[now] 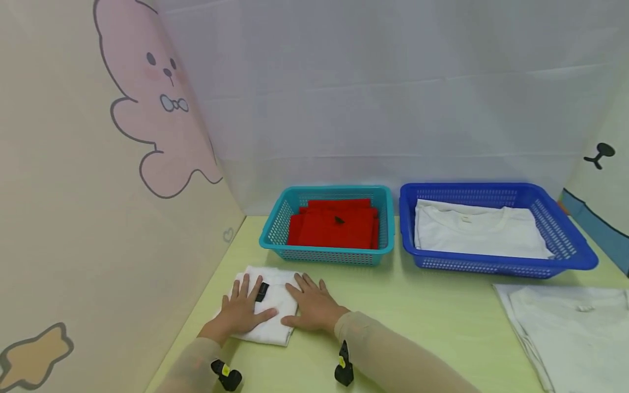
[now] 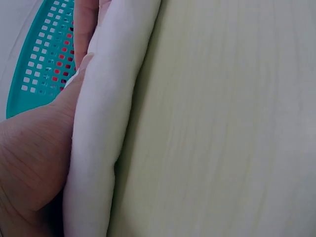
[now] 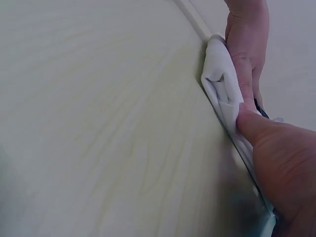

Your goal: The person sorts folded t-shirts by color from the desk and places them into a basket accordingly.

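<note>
A folded white garment [image 1: 275, 311] with a black tag [image 1: 262, 292] lies on the table in front of the teal basket. On its left part rests my left hand [image 1: 241, 312], palm down with the fingers spread. My right hand [image 1: 314, 305] presses on the garment's right edge, fingers stretched forward and thumb out to the side. The left wrist view shows the thick near fold of the white garment [image 2: 106, 108] beside the hand. From the right wrist, the layered side of the fold [image 3: 219, 81] shows, with both hands on top.
A teal basket [image 1: 326, 254] holds folded red garments [image 1: 336, 226]. Right of it, a blue basket [image 1: 496, 262] contains folded white shirts [image 1: 476, 229]. More white shirts [image 1: 580, 333] lie stacked at the table's right. A wall [image 1: 98, 245] borders the table [image 1: 417, 327] on the left.
</note>
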Tool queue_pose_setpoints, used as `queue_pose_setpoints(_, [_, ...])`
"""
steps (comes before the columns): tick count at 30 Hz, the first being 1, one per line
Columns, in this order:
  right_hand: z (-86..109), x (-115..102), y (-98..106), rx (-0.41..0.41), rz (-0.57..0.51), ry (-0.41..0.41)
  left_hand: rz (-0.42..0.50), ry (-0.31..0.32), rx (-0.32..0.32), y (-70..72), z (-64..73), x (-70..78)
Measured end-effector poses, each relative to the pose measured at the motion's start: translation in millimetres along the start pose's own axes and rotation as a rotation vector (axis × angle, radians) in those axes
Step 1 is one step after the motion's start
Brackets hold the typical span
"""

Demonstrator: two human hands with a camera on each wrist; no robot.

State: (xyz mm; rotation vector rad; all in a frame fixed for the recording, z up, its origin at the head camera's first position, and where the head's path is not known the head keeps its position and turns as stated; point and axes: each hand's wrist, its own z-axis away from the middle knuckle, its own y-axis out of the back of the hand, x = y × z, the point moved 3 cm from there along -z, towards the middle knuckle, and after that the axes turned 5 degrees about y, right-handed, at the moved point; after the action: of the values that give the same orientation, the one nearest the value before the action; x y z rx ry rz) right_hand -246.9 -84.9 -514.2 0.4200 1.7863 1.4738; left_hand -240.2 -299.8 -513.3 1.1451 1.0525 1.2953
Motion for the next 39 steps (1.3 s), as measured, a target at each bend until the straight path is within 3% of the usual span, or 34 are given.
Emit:
queue_pose_setpoints(5, [2.5, 5.5, -0.5, -0.011, -0.015, -0.019, 0.014, -0.005, 0.028, -1.5, 1.5, 7.2])
queue_pose_setpoints(11, [11.7, 17.5, 0.9, -0.014, -0.025, -0.026, 0.021, 0.014, 0.009, -5.8, -0.4, 20.0])
queue_pose_setpoints(17, [30.0, 32.1, 7.1, -0.007, -0.023, -0.031, 0.013, 0.041, -0.020, -10.4, -3.0, 43.1])
queue_pose_setpoints(27, [73.2, 55.5, 22.8, 0.007, -0.010, -0.023, -0.016, 0.020, -0.014, -5.7, 8.2, 98.3])
queue_pose_setpoints(39, [140.4, 103.1, 44.0, 0.040, -0.069, -0.075, -0.055, 0.005, -0.029, -16.4, 8.5, 184.4])
